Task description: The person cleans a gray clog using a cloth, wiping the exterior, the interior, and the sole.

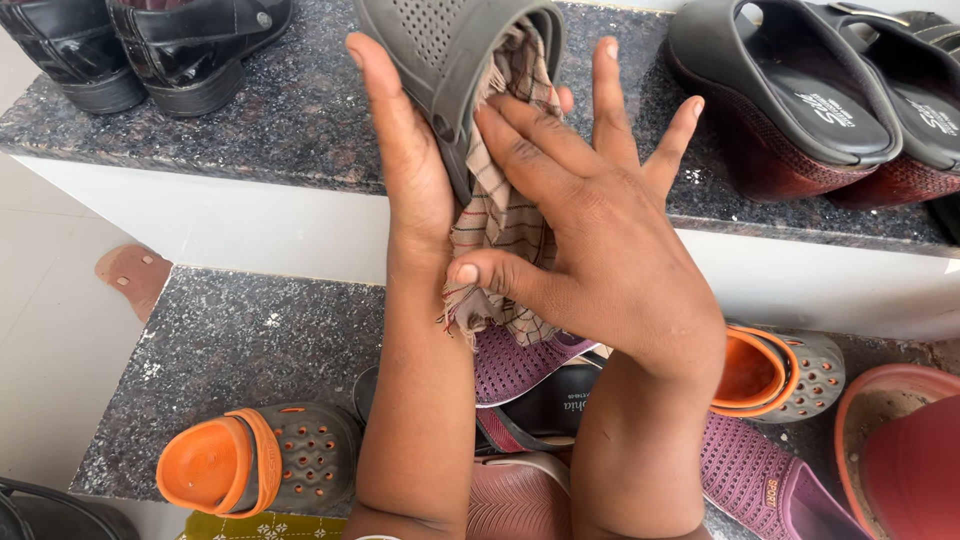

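My left hand (408, 160) holds a grey perforated clog (450, 50) upright against its palm, above the upper granite step. My right hand (590, 230) presses a checked beige cloth (500, 215) against the clog's inner side, thumb pinching the cloth's lower edge and fingers spread over it. The cloth hangs down to a frayed end between my wrists.
The upper granite step (300, 120) carries black shoes (150, 50) at left and dark wedge sandals (810, 100) at right. The lower step (230, 340) holds orange-and-grey small clogs (260, 465) (780, 370), purple mesh shoes (745, 475), a black sandal and a terracotta pot (900, 450).
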